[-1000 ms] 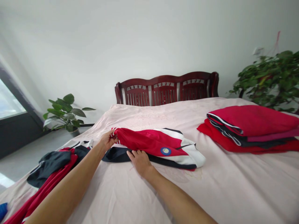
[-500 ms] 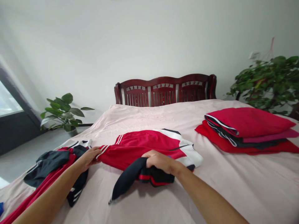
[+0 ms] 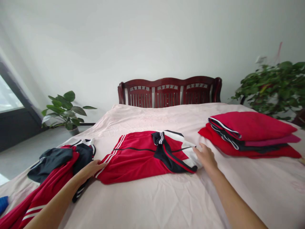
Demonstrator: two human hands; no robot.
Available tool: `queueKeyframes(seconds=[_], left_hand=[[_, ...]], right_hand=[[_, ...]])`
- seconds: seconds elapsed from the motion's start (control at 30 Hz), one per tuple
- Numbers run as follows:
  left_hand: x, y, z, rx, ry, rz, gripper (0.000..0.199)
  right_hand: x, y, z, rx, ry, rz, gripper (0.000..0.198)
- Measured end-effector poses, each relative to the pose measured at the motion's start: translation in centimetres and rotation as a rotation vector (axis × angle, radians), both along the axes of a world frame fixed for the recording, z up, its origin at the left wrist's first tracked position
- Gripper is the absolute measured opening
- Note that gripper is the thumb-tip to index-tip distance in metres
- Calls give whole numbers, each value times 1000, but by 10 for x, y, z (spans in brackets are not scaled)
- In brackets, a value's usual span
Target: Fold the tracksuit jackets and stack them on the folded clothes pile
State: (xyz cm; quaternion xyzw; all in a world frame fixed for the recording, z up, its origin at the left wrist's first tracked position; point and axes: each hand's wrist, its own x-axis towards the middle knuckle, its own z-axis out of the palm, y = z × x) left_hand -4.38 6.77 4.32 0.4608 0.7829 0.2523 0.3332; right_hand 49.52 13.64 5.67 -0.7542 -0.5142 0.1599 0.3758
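Flattening a red jacket [image 3: 140,156] at mid-frame on the bed [image 3: 166,203]; left hand [image 3: 91,167] sits at the jacket's lower-left corner by the white stripes, fingers loosely curled on the hem, whether pinching or only pressing I cannot tell; right hand [image 3: 206,156] at the jacket's right end, fingers nearly straight and spread, touching the white panel, holding nothing. Change since half a second ago: the dark sleeve that the right hand had bunched up near the front edge now lies folded across the jacket's upper right, and that hand has let go and moved out to the right edge; the left hand has barely shifted. My read: one sleeve fold is in, the jacket lies flatter and wider, and the fold is part done, not finished. Lower left of frame: loose heap of clothes [image 3: 51,171], red and dark, touching the left forearm; right of frame: folded stack [image 3: 247,133], well apart from the jacket; headboard [image 3: 170,92] top centre; plants at both frame edges.
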Motion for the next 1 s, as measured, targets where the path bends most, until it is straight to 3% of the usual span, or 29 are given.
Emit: queueKeyframes(seconds=[0.1, 0.23, 0.33, 0.43, 0.5, 0.57, 0.63, 0.73, 0.83, 0.9, 1.0], left_hand=[[8, 3, -2, -31, -248, 23, 57], [17, 2, -3, 42, -346, 44, 53], [16, -8, -1, 123, -337, 54, 44], [8, -31, -8, 172, -162, 7, 35], [1, -51, -17, 166, 56, -58, 29], [-4, -68, -22, 96, 314, -135, 25], [-2, -78, -17, 3, 576, -172, 26], [22, -70, 8, 29, 895, -178, 42], [72, -37, 28, 235, 885, -284, 47], [109, -11, 24, 390, 761, -458, 47], [147, 18, -4, 449, 754, -585, 52]], right_hand=[[20, -12, -34, -190, -90, -23, 71], [14, -3, -40, -111, -8, 148, 49], [23, 2, -31, -18, 83, 152, 41], [53, -8, -34, 32, 262, 192, 41], [77, -18, -44, -48, 323, 267, 39], [96, -25, -52, -129, 245, 296, 34], [103, -29, -49, -119, 49, 241, 32], [78, -26, -26, 56, -251, 178, 40], [14, -21, -2, 253, -425, 378, 47], [-33, -17, 2, 301, -502, 538, 49], [-80, -11, -16, 171, -626, 702, 55]])
